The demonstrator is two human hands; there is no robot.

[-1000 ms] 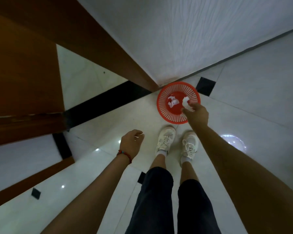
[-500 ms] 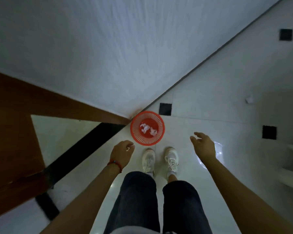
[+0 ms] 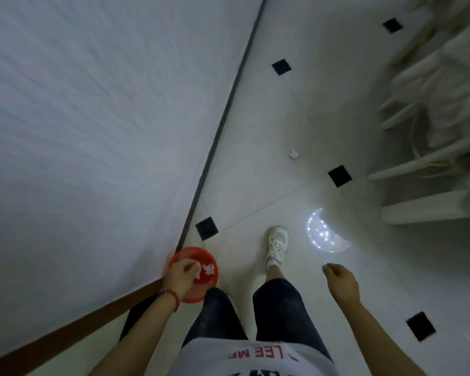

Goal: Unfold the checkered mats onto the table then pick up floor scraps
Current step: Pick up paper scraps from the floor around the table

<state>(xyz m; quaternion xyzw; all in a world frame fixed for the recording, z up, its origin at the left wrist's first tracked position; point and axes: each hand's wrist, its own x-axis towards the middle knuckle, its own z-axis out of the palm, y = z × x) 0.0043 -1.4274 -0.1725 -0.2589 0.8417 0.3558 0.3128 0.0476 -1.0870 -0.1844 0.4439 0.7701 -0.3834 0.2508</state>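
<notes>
The left hand (image 3: 180, 278) curls over the red basket (image 3: 204, 278) at the lower left, maybe pinching paper; too blurry to tell. The right hand (image 3: 342, 283) hangs loose, holding nothing. One white scrap (image 3: 293, 153) lies on the floor (image 3: 323, 109) ahead, near the middle.

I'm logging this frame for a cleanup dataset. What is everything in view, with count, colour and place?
basket: one, red mesh, on the floor by the wall corner, partly behind the left hand
scraps in basket: a few, white, crumpled, exact count unclear
floor scrap: one, white, on the tiles ahead
wall: one, white, left, with a dark skirting
floor: pale tiles with black square insets
furniture: whitish, blurred, far right
light reflection: one, bright, right of the shoe
shoe: one visible, white
left hand: over the basket, fingers loosely curled, red wristband
right hand: relaxed, holding nothing
</notes>
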